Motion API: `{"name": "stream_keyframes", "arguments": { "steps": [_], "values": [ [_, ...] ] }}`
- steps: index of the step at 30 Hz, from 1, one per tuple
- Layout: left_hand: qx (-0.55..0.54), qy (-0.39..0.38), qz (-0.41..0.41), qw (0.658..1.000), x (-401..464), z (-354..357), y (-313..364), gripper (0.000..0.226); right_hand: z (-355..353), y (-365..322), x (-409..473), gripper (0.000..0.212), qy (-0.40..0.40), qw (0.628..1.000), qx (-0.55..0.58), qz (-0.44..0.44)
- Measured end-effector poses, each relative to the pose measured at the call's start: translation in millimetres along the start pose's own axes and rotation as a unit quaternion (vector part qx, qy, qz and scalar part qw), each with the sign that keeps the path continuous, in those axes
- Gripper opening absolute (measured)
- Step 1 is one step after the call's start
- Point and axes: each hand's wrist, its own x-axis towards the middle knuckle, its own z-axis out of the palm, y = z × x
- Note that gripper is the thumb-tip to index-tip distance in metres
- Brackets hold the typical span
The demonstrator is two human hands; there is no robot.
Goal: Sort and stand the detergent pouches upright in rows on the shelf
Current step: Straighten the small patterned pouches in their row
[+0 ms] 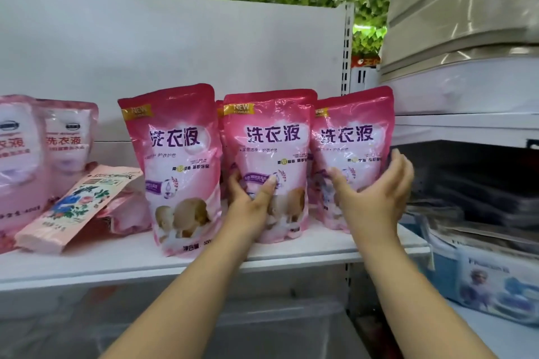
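The white shelf (122,259) carried everything, and three dark pink pouches (178,166) stood upright along it in a row, with the top of a fourth just showing behind the middle pouch (274,154). To the left stood two paler pouches (68,137), one of them cut off by the frame edge. In front of those a flat pink packet (73,207) lay tilted against a crumpled pink bag (what that bag held could not be told).

The left hand (250,201) gripped the lower left of the middle pouch, thumb across its front and fingers behind its edge. The right hand (376,192) was wide open, cupping the rightmost pouch (350,154) with the thumb on its front and straight fingers at its right side.

To do this step well, I judged both pouches wanted squeezing low down, where the liquid sat, then nudging until fronts lined up and sides touched. Letting go slowly would show any lean.
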Motion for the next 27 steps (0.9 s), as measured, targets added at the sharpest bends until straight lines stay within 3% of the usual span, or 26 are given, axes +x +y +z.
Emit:
{"name": "stream_keyframes", "arguments": {
  "steps": [2, 5, 10, 17, 27],
  "values": [
    [0.003, -0.011, -0.01, 1.0, -3, 0, 1, 0.107, 2, 14, 21, 0.082, -0.103, 0.982, 0.057, 0.146],
    [0.024, -0.024, -0.015, 0.999, -7, -1, 1, 0.125, -4, 34, 35, 0.044, -0.165, 0.96, 0.142, 0.176],
    [0.006, -0.03, -0.001, 1.0, -5, -3, -4, 0.091, -21, 50, 34, 0.02, -0.174, 0.949, 0.211, 0.157],
    [0.001, -0.045, 0.015, 0.999, -4, 1, -4, 0.085, -22, 49, 26, 0.034, -0.128, 0.961, 0.215, 0.116],
    [0.125, -0.013, 0.039, 0.991, -17, 3, 8, 0.079, -25, 43, 18, 0.048, -0.101, 0.982, 0.13, 0.091]
  ]
}}
